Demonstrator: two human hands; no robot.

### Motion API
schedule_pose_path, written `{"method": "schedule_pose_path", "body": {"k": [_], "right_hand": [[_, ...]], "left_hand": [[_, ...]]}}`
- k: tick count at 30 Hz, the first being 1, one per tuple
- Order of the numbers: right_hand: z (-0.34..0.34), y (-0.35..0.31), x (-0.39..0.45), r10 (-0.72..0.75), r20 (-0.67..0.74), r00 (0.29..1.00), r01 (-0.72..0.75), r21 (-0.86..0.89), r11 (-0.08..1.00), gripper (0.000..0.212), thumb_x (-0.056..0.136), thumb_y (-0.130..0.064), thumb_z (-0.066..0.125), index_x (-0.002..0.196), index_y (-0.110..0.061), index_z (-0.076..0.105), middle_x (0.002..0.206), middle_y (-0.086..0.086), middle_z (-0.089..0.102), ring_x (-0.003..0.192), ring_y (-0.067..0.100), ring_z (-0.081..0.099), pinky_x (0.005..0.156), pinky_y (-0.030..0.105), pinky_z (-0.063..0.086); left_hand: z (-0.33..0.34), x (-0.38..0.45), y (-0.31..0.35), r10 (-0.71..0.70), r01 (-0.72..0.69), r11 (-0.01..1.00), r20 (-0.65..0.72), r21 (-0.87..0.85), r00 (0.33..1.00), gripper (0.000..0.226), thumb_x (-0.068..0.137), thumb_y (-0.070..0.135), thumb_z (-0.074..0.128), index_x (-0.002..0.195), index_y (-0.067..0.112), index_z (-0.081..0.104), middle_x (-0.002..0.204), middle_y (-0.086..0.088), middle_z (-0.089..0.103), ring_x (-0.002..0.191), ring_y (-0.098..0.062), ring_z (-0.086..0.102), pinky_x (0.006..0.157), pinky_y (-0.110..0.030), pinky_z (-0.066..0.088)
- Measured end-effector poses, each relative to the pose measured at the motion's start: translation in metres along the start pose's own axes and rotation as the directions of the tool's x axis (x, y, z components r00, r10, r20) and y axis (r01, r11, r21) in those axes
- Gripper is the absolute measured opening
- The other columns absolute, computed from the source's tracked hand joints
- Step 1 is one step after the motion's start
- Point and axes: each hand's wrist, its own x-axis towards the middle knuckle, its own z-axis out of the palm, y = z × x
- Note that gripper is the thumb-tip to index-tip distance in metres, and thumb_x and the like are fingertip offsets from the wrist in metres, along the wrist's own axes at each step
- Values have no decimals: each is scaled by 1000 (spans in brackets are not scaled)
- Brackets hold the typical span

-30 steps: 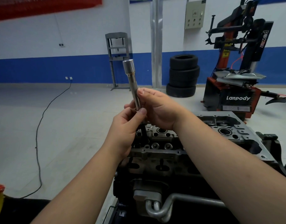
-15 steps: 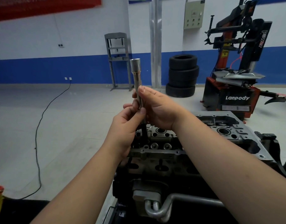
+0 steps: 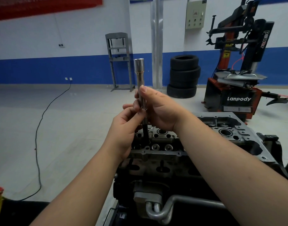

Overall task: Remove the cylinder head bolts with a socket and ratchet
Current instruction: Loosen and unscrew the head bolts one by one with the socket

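A long silver socket (image 3: 139,74) stands nearly upright above the cylinder head (image 3: 158,144), its wide end up. My right hand (image 3: 159,110) wraps around the socket's lower half. My left hand (image 3: 125,126) pinches right at the socket's bottom end, where a dark bolt shaft (image 3: 146,132) hangs down toward the head. The joint between socket and bolt is hidden by my fingers. No ratchet is in view.
The engine sits on a dark stand, with a grey cover plate (image 3: 234,128) on its right and a metal pipe (image 3: 172,204) in front. Behind stand stacked tyres (image 3: 184,75), a tyre changer (image 3: 237,70) and a grey press frame (image 3: 119,61). A black cable (image 3: 38,144) crosses the floor.
The socket has shifted slightly to the right and now stands more upright. Both hands keep their hold on it.
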Motion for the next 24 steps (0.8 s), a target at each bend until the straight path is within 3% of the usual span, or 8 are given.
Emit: {"method": "schedule_pose_path", "body": {"k": [2,6,9,13,17,19,22,24], "right_hand": [[-2,0,1,16,1,1000,-16,-20,1000,32,104,-41,41,100,-14,58,82,2,66,111,32,60,99,52,48],[-4,0,1,45,4,999,-45,-19,999,38,101,-48,43,104,-16,64,82,-2,66,100,21,67,87,39,55],[-3,2,2,37,-8,999,-37,-21,999,37,99,-48,47,110,-15,62,81,2,63,116,28,66,99,47,52],[-1,2,2,9,-4,1000,-9,23,1000,24,102,-37,48,101,-14,52,76,3,62,117,29,65,87,37,59],[-2,1,3,4,-6,1000,-4,-10,1000,28,100,-40,47,99,-13,55,80,2,69,113,33,62,94,47,51],[-3,1,3,28,-1,1000,-28,-13,1000,35,100,-45,46,99,-13,60,84,1,71,111,33,59,94,46,49],[-4,1,3,51,1,999,-51,12,999,39,101,-48,44,103,-13,63,85,1,69,110,30,61,89,38,55],[-4,2,3,35,-10,999,-35,14,999,35,100,-45,47,106,-13,61,83,2,66,114,28,64,94,40,55]], "left_hand": [[-2,0,2,-30,30,1000,43,-9,999,21,90,41,61,98,37,81,109,0,78,108,-16,73,83,-25,57],[-2,-1,2,-46,47,999,45,-28,998,20,95,37,63,99,29,81,106,-4,78,106,-18,74,80,-22,58],[0,-1,0,-24,24,1000,-4,-10,1000,30,86,38,65,107,20,75,107,-8,78,106,-22,73,88,-31,56],[3,-1,1,0,1,1000,-26,26,1000,38,79,39,69,110,18,72,107,-3,78,108,-18,73,101,-40,54],[0,-1,2,-25,25,1000,31,-17,999,25,91,39,58,102,33,80,108,-2,78,107,-16,73,86,-26,58],[-2,-2,2,-44,46,998,50,-45,998,26,100,29,54,103,28,79,108,-3,78,106,-16,73,80,-21,57],[0,-2,2,-41,41,999,22,-1,999,20,101,24,55,109,21,73,107,-4,78,106,-16,73,83,-22,58],[2,-1,2,-11,12,999,-6,31,1000,20,94,27,61,109,17,71,103,-3,78,103,-18,74,87,-27,57]]}}
